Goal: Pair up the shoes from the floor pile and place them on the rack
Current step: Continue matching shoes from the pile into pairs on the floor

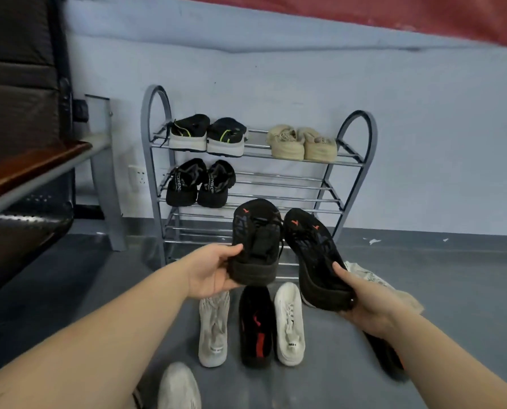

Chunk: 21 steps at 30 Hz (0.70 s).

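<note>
Nearest me, at the bottom edge, lies a pale shoe [179,386]. Just beyond it, low in the middle, a grey shoe [213,329], a black-and-red shoe [256,326] and a white shoe [289,324] rest side by side on the floor [467,290]. My left hand [209,271] grips one black sneaker [256,240] by its heel; my right hand [367,302] grips its mate [315,258]. Behind them, mid-frame, stands the rack [278,184], three pairs already shelved.

Pale blue wall [305,69] behind; white wall socket [138,176] low left; dark seat [16,184] at left.
</note>
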Motion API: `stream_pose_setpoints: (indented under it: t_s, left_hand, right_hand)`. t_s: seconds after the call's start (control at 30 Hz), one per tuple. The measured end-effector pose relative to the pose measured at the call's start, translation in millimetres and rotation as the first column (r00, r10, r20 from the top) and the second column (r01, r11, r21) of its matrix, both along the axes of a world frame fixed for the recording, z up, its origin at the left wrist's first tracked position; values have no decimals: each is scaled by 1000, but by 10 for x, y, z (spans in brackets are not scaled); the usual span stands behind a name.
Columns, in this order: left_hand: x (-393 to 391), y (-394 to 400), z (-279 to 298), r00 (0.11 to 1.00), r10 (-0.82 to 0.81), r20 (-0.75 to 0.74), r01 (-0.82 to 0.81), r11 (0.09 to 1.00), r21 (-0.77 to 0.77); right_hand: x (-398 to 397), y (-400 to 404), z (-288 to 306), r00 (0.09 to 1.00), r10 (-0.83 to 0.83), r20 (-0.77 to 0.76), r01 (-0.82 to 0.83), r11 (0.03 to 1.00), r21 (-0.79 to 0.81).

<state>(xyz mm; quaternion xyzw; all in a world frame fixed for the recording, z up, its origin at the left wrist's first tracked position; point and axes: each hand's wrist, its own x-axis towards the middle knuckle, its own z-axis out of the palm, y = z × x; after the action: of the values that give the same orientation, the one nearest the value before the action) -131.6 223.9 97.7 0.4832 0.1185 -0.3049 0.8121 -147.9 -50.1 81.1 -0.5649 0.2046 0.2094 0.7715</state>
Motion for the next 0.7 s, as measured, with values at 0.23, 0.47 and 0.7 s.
stream_pose_setpoints:
  t_s: [0.23, 0.47, 0.7]
  left_hand:
    - [466, -39, 10, 999, 38, 37, -37, 999, -27]
    - [932, -348, -160, 988, 150, 33, -149, 988, -34]
    - [1279, -421, -368, 990, 143, -4, -143, 990, -3]
  right_hand:
    - [455, 200, -58, 994, -69, 83, 64, 996, 66]
    - [887, 241, -98, 978, -156, 140, 151, 988, 44]
    - [1236, 251, -164, 969, -198, 145, 202, 979, -17]
